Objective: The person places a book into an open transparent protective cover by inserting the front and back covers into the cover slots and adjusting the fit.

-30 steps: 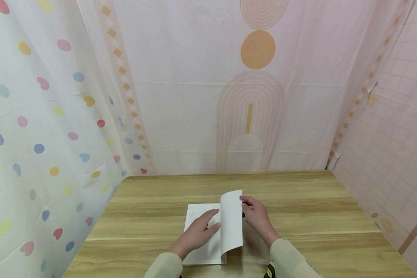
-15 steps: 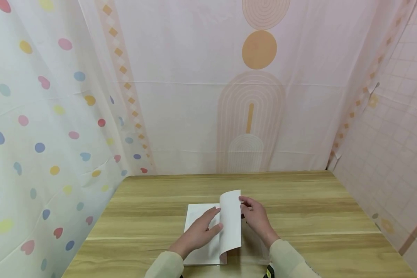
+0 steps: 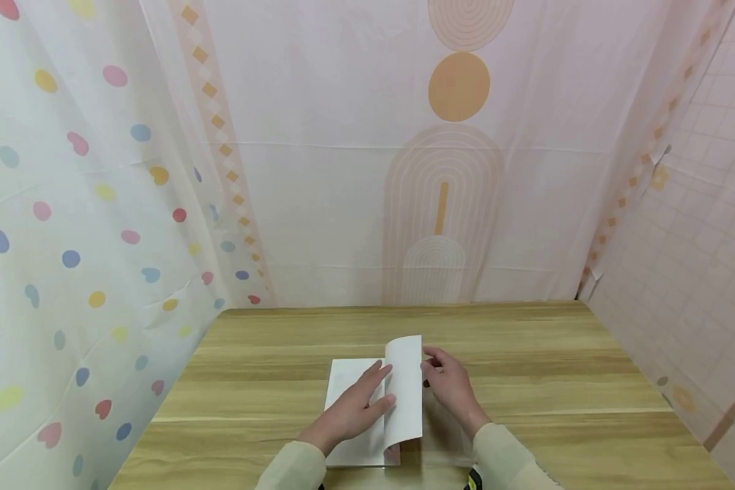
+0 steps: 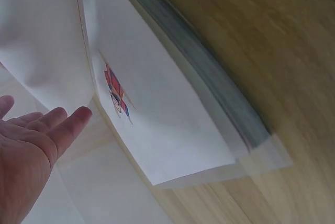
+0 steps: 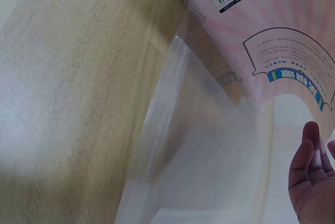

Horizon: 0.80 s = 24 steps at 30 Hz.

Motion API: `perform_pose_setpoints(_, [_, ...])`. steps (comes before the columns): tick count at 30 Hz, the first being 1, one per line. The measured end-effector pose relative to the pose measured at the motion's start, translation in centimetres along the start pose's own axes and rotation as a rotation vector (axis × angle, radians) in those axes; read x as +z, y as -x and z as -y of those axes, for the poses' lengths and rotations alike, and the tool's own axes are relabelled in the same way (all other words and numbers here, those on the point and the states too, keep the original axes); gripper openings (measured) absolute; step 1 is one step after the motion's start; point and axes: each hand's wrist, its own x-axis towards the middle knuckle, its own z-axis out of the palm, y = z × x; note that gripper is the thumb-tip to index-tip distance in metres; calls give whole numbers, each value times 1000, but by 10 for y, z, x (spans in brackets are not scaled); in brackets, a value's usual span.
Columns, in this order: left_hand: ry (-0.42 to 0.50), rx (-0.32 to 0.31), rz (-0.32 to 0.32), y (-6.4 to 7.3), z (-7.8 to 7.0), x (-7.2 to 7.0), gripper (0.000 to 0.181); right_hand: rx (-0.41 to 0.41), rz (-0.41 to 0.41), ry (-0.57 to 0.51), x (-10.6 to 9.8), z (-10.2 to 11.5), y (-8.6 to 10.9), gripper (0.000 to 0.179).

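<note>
A book lies open on the table, its white page flat on the left. The book's cover stands raised and bowed, white inside; its pink printed outside carries a barcode. My left hand reaches over the page with fingers extended, the tips overlapping the raised cover's inner side. At the free edge, the thumb and fingers of my right hand pinch the cover. The left wrist view shows a small coloured drawing on the page. A clear plastic sleeve extends right of the book.
The wood-grain table reaches back to a patterned curtain. A polka-dot curtain hangs on the left, a grid-patterned one on the right.
The raised cover's free edge has shifted slightly left. My left fingertips have edged slightly right, over the cover. My right hand stays nearly in place.
</note>
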Motion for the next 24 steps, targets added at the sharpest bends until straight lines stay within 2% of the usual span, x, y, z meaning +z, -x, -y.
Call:
perform_pose_setpoints(7, [-69, 8, 21, -1, 1, 0, 66, 31, 13, 38, 3, 0, 2, 39])
perform_pose_setpoints(12, [-99, 44, 34, 0, 3, 1, 65, 53, 9, 48, 5, -1, 4, 36])
perform_pose_setpoints(19, [-166, 79, 65, 1, 6, 4, 65, 15, 2, 41, 6, -4, 4, 30])
perform_pose_setpoints(24, [-217, 62, 85, 0, 7, 5, 67, -2, 10, 42, 8, -5, 3, 29])
